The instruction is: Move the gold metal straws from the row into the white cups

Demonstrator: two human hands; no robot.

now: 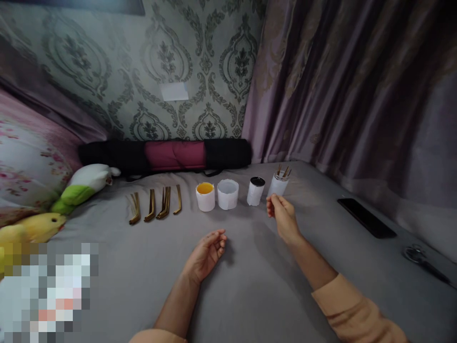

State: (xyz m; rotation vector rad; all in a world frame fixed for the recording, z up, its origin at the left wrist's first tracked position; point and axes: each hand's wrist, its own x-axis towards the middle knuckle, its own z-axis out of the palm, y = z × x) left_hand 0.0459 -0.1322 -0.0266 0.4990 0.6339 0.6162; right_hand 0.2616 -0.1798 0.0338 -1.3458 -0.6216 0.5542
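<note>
My right hand (282, 214) is closed, fingers curled and thumb pressed to them, just in front of a white-wrapped container (278, 185) that holds several thin sticks upright. Whether anything is in its fingers is hidden. My left hand (207, 255) hovers over the grey sheet, palm turned inward and fingers loosely bent, holding nothing. Beyond it stand a white cup (206, 202) with a yellow inside and a wider white cup (227, 197). A slim white can (255, 194) with a dark top is beside my right hand. Bent gold straws (163, 204) lie in several groups on the left.
A black and maroon rolled bag (174, 155) lies along the patterned wall. Plush toys (85, 183) rest at the left. On the right are a black phone (366, 218) and a dark object with a metal ring (424, 262), near the curtain (339, 95).
</note>
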